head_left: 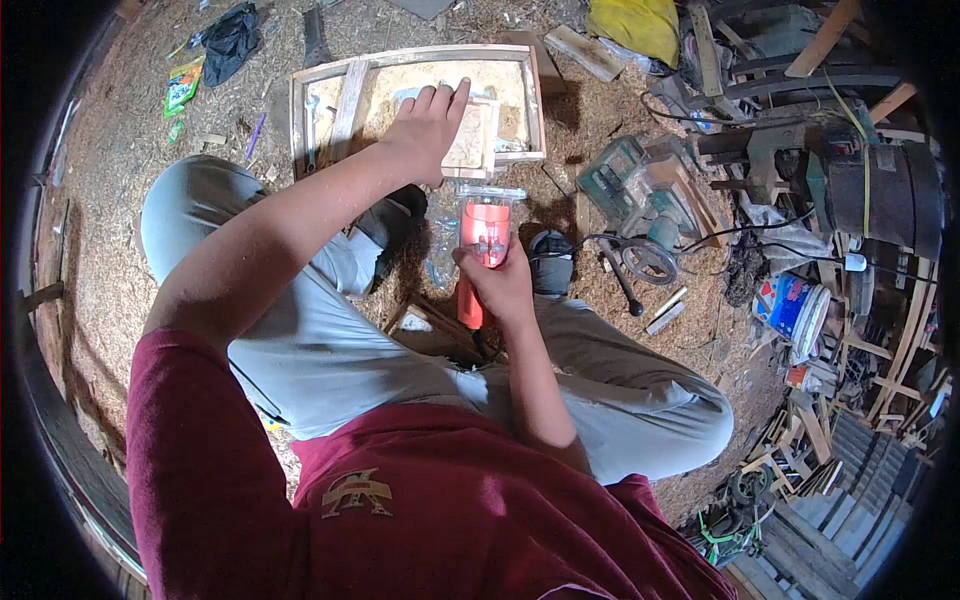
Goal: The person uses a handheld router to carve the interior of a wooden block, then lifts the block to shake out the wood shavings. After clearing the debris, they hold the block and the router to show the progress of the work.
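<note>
My left hand (428,132) lies over the left side of a small light wooden frame (483,135), its fingers reaching to the far edge and its thumb side at the near edge. Part of this frame is hidden beneath the hand. It rests on a larger shallow wooden tray (537,110) dusted with sawdust. My right hand (505,282) is closed around a red corded power tool (487,222), which looks like a jigsaw. The tool's flat base plate points away from me, just short of the small frame.
A green power tool (612,185) stands at the right, near a cable and a black-handled round part (650,262). Wood scraps and a paint bucket (795,310) crowd the far right. Sawdust covers the ground. A wrench (311,130) lies in the tray's left compartment.
</note>
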The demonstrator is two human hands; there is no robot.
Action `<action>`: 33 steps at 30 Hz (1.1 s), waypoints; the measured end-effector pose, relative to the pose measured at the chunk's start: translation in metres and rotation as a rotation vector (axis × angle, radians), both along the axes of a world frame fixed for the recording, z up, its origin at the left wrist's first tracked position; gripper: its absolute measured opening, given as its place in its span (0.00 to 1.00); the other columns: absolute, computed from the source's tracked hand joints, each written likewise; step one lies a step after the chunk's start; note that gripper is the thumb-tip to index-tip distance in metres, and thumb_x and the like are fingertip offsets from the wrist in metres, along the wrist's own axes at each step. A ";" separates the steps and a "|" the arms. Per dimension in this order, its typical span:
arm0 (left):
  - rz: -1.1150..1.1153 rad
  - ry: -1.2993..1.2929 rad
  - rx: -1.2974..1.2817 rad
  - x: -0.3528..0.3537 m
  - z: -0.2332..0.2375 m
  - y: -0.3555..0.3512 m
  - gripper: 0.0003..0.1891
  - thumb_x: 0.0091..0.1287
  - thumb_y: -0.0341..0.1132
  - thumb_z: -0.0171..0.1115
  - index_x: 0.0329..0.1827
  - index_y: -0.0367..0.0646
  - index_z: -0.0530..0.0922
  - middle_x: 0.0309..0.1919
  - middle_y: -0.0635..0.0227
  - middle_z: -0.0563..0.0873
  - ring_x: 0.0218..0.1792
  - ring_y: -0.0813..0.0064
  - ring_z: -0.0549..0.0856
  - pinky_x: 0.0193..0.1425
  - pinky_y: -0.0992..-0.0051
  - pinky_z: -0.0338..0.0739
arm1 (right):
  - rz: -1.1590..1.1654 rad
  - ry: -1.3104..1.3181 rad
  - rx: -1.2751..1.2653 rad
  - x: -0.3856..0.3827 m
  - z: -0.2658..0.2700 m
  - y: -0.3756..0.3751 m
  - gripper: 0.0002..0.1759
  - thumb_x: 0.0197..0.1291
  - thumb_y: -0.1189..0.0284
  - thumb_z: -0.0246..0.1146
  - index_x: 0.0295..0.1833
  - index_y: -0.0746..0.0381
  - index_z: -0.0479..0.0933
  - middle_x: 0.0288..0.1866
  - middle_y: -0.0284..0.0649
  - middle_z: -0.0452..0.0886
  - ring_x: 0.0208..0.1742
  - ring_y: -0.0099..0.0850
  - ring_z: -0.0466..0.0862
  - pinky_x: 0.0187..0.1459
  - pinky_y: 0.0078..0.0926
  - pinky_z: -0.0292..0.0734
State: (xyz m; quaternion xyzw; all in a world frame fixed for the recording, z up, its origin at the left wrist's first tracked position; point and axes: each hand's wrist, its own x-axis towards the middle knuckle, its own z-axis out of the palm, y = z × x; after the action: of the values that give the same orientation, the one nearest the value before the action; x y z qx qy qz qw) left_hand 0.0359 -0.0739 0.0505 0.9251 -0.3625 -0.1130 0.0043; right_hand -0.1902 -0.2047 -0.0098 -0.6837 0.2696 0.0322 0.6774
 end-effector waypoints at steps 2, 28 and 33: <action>-0.001 0.012 -0.004 0.001 0.000 0.001 0.81 0.38 0.42 0.93 0.91 0.30 0.41 0.75 0.47 0.69 0.75 0.47 0.71 0.79 0.53 0.72 | -0.036 0.018 0.066 0.000 0.004 0.000 0.29 0.59 0.66 0.83 0.60 0.66 0.80 0.50 0.39 0.90 0.48 0.26 0.89 0.53 0.31 0.85; 0.073 -0.002 0.054 -0.009 0.004 0.000 0.83 0.41 0.51 0.94 0.90 0.25 0.39 0.72 0.49 0.71 0.74 0.51 0.73 0.77 0.56 0.70 | -0.004 -0.035 -0.126 -0.002 -0.005 -0.002 0.28 0.56 0.64 0.83 0.57 0.65 0.81 0.47 0.42 0.91 0.45 0.31 0.90 0.52 0.35 0.85; 0.080 -0.030 0.063 -0.012 0.002 0.000 0.83 0.42 0.52 0.93 0.90 0.25 0.39 0.71 0.50 0.72 0.72 0.52 0.73 0.75 0.57 0.70 | 0.006 -0.024 -0.132 -0.003 -0.004 -0.002 0.29 0.56 0.64 0.83 0.57 0.66 0.80 0.48 0.43 0.91 0.47 0.33 0.90 0.54 0.35 0.85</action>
State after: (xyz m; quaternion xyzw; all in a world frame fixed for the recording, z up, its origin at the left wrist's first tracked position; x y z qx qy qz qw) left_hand 0.0244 -0.0742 0.0524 0.9401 -0.3214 -0.1104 -0.0255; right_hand -0.1930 -0.2067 -0.0143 -0.7279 0.2610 0.0083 0.6340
